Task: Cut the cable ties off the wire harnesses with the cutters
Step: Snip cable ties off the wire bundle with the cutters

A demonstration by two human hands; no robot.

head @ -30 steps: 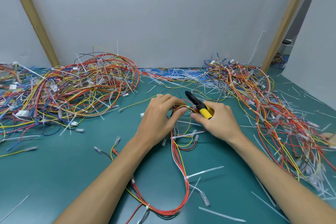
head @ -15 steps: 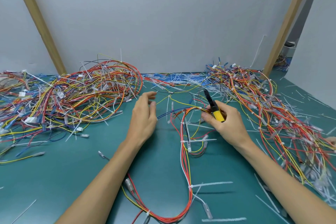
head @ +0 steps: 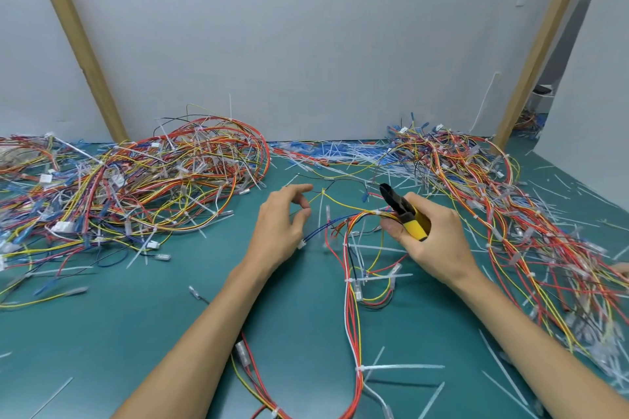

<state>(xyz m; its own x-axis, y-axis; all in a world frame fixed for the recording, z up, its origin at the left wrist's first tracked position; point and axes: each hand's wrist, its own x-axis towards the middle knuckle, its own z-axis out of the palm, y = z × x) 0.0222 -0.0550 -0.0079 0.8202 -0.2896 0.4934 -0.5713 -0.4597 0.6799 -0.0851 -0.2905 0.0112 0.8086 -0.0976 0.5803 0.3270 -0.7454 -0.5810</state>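
A wire harness (head: 352, 309) of red, white and yellow wires lies on the green table between my arms, with white cable ties (head: 401, 367) still around it. My right hand (head: 432, 241) grips the yellow-handled cutters (head: 406, 214), black jaws pointing up and left, and also pinches the harness's upper end under the tool. My left hand (head: 280, 228) hovers to the left of that end, fingers apart and curled, with nothing in it. A thin yellow wire (head: 335, 199) runs between the two hands.
A large tangle of harnesses (head: 129, 187) fills the left of the table, and another pile (head: 510, 221) runs down the right side. Cut white ties (head: 340, 151) litter the back and the right. Two wooden posts (head: 73, 34) lean against the grey wall.
My left hand has let go of the harness and pulled away to the left, fingers spreading. My right hand has kept the cutters and the harness's end, with the jaws tipping upward.
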